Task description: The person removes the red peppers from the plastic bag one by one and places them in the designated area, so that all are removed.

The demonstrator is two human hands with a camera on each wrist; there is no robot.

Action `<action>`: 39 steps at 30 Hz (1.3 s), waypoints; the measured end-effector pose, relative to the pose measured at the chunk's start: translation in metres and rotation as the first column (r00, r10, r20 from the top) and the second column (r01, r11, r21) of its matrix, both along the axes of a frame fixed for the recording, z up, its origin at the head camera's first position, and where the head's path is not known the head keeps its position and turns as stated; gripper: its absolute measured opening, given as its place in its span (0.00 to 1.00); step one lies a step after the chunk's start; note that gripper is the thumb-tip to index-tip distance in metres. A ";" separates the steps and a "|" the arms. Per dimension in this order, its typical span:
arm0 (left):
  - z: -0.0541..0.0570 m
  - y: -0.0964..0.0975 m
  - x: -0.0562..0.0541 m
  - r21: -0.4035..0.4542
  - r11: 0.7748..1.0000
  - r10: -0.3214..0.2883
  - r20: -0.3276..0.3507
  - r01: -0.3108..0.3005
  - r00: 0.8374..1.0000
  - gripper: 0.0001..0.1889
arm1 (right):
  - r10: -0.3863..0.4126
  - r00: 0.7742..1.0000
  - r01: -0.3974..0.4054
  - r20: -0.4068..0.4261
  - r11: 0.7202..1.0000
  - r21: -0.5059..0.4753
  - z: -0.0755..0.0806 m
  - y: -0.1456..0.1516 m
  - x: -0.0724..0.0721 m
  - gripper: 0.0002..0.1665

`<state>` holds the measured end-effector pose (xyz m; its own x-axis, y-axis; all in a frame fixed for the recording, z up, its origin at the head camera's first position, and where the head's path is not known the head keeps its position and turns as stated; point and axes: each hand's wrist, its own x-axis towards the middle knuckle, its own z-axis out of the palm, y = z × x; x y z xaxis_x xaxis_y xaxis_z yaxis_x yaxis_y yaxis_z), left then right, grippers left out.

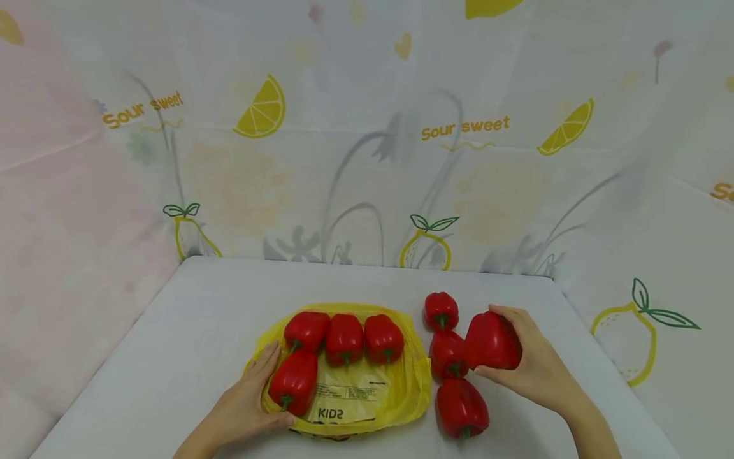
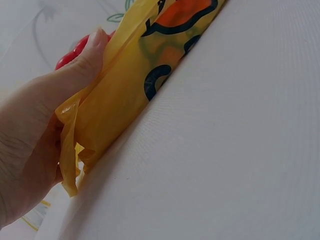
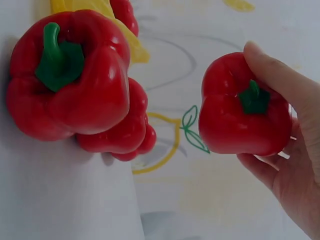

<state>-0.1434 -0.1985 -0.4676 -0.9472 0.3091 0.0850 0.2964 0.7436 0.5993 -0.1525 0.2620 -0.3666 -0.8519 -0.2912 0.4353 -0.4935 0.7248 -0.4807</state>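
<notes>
My right hand (image 1: 536, 366) grips a red bell pepper (image 3: 245, 107) with a green stem, thumb on one side and fingers on the other. In the head view it is held just right of a column of three more red peppers (image 1: 462, 408). A yellow plastic bag (image 1: 421, 382), printed and spread open like a shallow bin, has several red peppers (image 1: 345, 339) along its back and left side. My left hand (image 1: 246, 398) holds the bag's left front corner, fingers along the left side and thumb at the front rim. In the left wrist view, loose plastic hangs beside the palm.
The white table (image 1: 195, 331) carries the bag in the middle and the pepper column close to the bag's right edge. A pale curtain (image 1: 344, 178) with lemon prints hangs along the table's back and sides.
</notes>
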 end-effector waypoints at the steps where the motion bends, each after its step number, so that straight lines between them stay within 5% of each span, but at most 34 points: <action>1: 0.000 0.000 0.000 0.000 1.000 0.000 0.003 0.000 1.000 0.66 | -0.004 1.000 0.004 -0.010 1.000 0.002 0.000 0.003 0.000 0.56; 7: 0.000 -0.001 -0.001 0.003 1.000 0.000 0.022 0.000 1.000 0.66 | -0.050 0.999 0.050 -0.015 0.999 0.013 -0.002 0.024 -0.006 0.54; 17: -0.004 -0.001 0.001 0.002 1.000 -0.001 -0.041 0.001 0.999 0.65 | -0.062 0.987 0.066 0.150 0.998 -0.023 -0.013 0.044 -0.033 0.53; 28: -0.006 0.001 0.000 0.009 1.000 -0.013 -0.021 0.014 1.000 0.63 | -0.038 0.969 0.025 0.243 0.998 0.056 -0.036 0.047 -0.080 0.50; 39: -0.005 0.001 0.001 0.010 1.000 -0.008 -0.028 0.008 1.000 0.62 | 0.006 0.966 -0.049 0.258 0.985 0.163 -0.047 0.038 -0.107 0.48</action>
